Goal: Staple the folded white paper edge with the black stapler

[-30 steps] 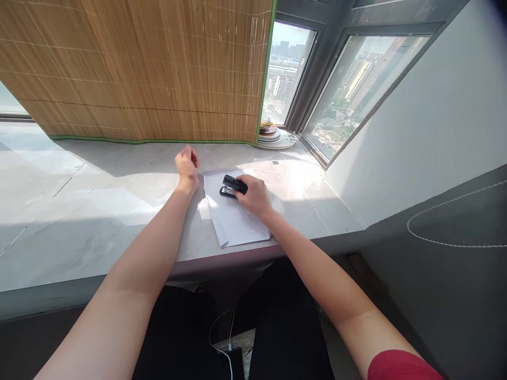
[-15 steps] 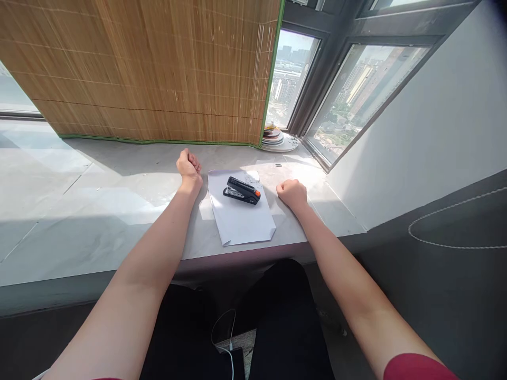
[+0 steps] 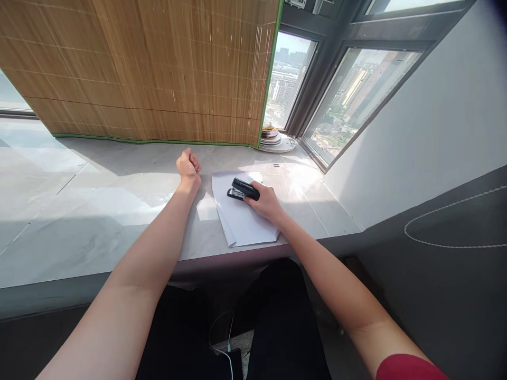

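A black stapler (image 3: 242, 188) is over the upper part of a stack of white paper (image 3: 243, 221), its jaw end pointing left. My right hand (image 3: 266, 201) grips its rear end between thumb and fingers, covering the orange part there. Whether the stapler still rests on the paper I cannot tell. Left of the paper, my left hand (image 3: 189, 168) lies on the sill as a closed fist, with nothing seen in it. A bottom corner of the paper is curled.
The pale stone sill (image 3: 130, 211) runs under a bamboo blind (image 3: 150, 74). Stacked plates (image 3: 277, 142) stand in the window corner. Small staple strips (image 3: 276, 165) lie behind the paper. A white cable (image 3: 227, 351) hangs between my knees, and a beaded cord (image 3: 407, 232) loops at the right wall.
My right hand has moved left from its fist on the sill and taken hold of the stapler's rear. The paper has shifted slightly right in view. My left fist stays put.
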`<state>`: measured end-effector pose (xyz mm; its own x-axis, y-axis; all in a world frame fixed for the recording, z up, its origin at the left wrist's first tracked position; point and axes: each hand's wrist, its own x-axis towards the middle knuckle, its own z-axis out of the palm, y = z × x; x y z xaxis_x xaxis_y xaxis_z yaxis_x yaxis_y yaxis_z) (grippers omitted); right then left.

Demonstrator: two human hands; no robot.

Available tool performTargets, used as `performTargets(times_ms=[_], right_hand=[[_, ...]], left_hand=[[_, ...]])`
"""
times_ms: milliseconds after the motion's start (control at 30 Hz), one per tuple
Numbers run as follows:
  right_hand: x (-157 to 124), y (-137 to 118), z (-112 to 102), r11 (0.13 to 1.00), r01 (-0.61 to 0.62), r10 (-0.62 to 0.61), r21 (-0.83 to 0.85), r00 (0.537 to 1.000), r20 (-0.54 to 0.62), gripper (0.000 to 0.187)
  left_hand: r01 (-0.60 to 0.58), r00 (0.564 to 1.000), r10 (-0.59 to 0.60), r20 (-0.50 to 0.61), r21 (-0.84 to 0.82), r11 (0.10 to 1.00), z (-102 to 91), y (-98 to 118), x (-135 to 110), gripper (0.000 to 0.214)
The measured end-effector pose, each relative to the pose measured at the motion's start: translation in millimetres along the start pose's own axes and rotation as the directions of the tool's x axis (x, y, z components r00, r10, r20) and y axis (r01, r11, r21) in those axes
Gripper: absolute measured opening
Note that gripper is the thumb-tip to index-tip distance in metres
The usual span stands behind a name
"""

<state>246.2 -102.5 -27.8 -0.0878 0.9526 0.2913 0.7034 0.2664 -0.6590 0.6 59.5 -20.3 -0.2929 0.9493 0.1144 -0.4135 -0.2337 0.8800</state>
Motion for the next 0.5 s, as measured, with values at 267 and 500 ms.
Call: performTargets(times_ms=[267, 500], right_hand=[[-27.3, 80.6, -89.4, 0.999, -0.028, 0.027, -0.016, 0.997, -0.077, 0.038], [-20.1, 150.6, -138.4, 0.77, -0.504, 0.381, -0.391, 0.855, -0.352, 0.056]], left_hand=[[0.011, 1.0, -0.01, 0.027, -0.038, 0.999, 3.4, -0.9, -3.1, 0.058], [0.036, 0.999, -0.034, 0.013, -0.119, 0.992, 3.7, 2.9, -5.6, 0.054]])
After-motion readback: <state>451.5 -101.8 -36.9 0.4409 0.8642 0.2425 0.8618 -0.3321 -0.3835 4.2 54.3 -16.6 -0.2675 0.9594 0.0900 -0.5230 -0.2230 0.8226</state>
